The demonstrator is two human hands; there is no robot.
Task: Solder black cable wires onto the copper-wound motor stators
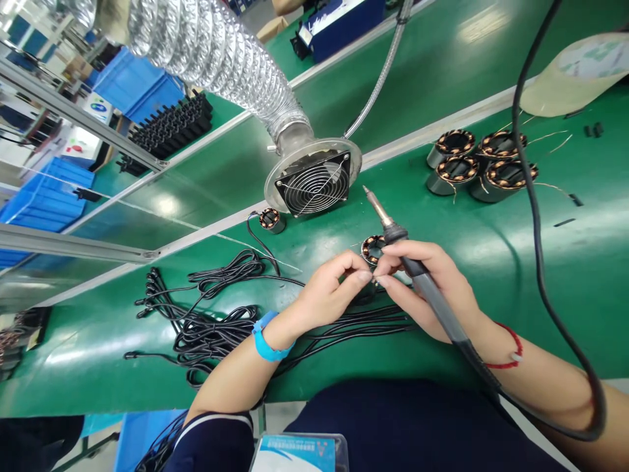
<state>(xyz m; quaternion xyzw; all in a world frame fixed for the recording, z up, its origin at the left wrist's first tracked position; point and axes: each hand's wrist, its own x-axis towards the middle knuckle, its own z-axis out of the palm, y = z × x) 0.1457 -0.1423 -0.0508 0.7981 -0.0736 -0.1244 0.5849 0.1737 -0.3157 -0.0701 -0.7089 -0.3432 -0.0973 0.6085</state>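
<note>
My right hand (432, 288) is closed around a soldering iron (393, 233), its tip pointing up and away toward the fan. My left hand (334, 288), with a blue wristband, pinches something small where both sets of fingertips meet; I cannot make it out. Just behind the fingers, a small motor stator (372, 248) with copper windings rests on the green bench (491, 262). The iron's black cord (535, 249) loops over my right forearm.
A fume fan (314, 183) on a silver duct (221, 52) stands behind the hands. Another stator (272, 219) lies left of it. Several stators (479, 164) cluster at the right. Black cables (211, 321) lie bundled at the left. Blue bins (132, 85) stand beyond.
</note>
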